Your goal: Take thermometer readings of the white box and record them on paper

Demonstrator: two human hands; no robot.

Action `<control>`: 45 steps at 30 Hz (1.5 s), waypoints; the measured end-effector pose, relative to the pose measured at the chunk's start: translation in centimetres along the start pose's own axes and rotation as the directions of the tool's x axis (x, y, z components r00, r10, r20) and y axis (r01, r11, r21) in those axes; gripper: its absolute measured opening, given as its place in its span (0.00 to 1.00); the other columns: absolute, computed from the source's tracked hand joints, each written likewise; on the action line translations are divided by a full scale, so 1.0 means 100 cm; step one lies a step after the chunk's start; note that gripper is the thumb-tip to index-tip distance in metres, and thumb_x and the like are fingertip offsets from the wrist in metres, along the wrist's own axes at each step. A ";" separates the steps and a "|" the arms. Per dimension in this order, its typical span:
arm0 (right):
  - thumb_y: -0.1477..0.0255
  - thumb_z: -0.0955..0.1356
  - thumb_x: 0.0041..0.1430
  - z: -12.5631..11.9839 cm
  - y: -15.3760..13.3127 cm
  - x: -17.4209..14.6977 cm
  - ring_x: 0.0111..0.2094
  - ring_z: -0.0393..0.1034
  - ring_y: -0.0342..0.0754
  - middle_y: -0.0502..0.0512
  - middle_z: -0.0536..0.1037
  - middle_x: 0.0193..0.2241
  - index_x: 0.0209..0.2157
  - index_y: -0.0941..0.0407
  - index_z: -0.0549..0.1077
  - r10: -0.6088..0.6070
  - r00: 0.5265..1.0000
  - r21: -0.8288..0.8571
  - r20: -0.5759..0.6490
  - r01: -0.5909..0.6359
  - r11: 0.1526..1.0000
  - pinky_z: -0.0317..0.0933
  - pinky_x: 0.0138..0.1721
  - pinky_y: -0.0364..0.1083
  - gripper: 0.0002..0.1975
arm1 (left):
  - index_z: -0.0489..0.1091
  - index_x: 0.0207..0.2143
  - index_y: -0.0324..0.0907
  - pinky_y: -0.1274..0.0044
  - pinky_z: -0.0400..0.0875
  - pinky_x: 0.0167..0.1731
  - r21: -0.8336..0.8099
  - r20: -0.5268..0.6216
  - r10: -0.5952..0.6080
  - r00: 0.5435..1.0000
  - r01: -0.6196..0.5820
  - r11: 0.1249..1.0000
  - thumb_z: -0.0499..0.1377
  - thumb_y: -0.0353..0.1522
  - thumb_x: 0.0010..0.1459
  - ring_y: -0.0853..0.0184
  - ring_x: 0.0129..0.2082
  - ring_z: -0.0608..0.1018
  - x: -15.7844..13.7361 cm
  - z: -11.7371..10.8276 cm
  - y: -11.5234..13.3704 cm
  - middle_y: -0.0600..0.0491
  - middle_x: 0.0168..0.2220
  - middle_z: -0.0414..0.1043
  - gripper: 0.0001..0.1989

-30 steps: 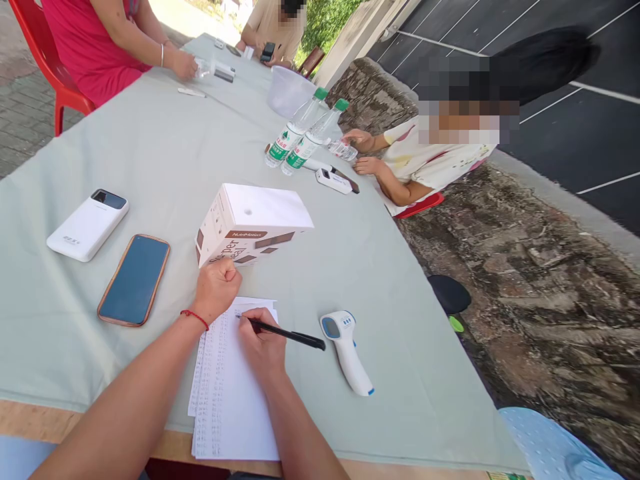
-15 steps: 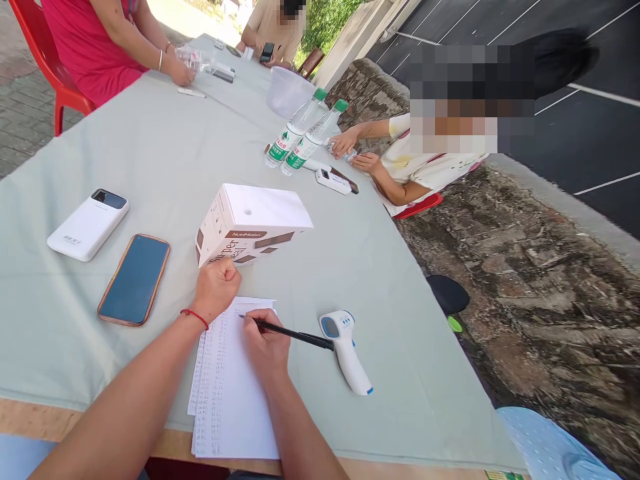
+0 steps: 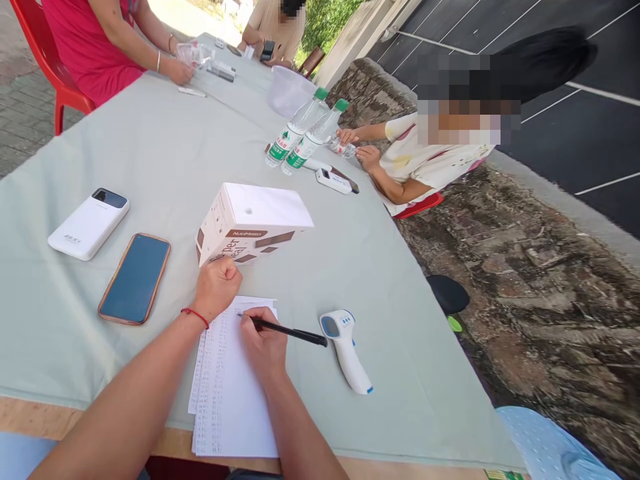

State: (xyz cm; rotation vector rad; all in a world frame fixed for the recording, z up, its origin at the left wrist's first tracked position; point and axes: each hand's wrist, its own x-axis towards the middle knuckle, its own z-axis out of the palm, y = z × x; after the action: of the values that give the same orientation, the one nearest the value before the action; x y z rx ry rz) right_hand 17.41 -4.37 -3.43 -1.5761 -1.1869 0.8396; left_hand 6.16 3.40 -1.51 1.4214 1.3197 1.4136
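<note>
Black pen [image 3: 295, 335], held in the right hand [image 3: 265, 340], fingers closed about the shaft near the writing end; its tip points left to the upper part of the papers [image 3: 247, 420], and its rear end extends rightward past the hand. The papers lie stacked unevenly beneath the right hand and extend toward the wearer; small handwriting runs in columns down their left side. The left hand [image 3: 217, 287], with a red bracelet [image 3: 195, 317] at its wrist, is curled into a fist beyond and to the left of the right hand; whether anything is inside it cannot be told. Just beyond this fist stands a white box [image 3: 270, 207] with brown markings; contact between them is unclear. Right of the right hand, near the pen's rear end, lies a white thermometer [image 3: 349, 357]. Left of the left hand lie a phone [image 3: 135, 279] and, farther out, a white power bank [image 3: 89, 225]. Well beyond both hands, 2 bottles [image 3: 294, 143] with green caps stand before a translucent basin [image 3: 287, 93]. At the far edges of the tablecloth [image 3: 415, 407], 3 other people are seated.
</note>
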 end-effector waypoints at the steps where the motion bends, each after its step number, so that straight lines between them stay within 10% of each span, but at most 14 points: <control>1: 0.70 0.66 0.45 0.000 0.000 0.000 0.21 0.62 0.43 0.47 0.70 0.19 0.22 0.55 0.70 -0.002 1.000 -0.001 -0.003 0.002 1.000 0.58 0.22 0.42 0.04 | 0.42 0.17 0.44 0.76 0.45 0.20 -0.001 -0.002 0.002 1.000 -0.002 1.000 0.52 0.24 0.44 0.72 0.19 0.50 0.000 0.000 0.000 0.61 0.16 0.43 0.17; 45: 0.70 0.67 0.46 -0.005 0.003 0.000 0.20 0.59 0.42 0.46 0.68 0.17 0.22 0.56 0.70 0.020 1.000 -0.008 -0.010 -0.020 1.000 0.54 0.21 0.42 0.04 | 0.42 0.17 0.44 0.77 0.47 0.21 -0.030 -0.021 -0.007 1.000 0.007 1.000 0.52 0.25 0.45 0.72 0.19 0.50 0.001 -0.002 0.002 0.61 0.17 0.43 0.17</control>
State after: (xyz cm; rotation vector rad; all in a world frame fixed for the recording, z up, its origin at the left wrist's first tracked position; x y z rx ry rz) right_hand 17.94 -4.52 -3.53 -1.5988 -1.1703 0.8395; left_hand 6.02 3.40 -1.32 1.3849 1.3103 1.4413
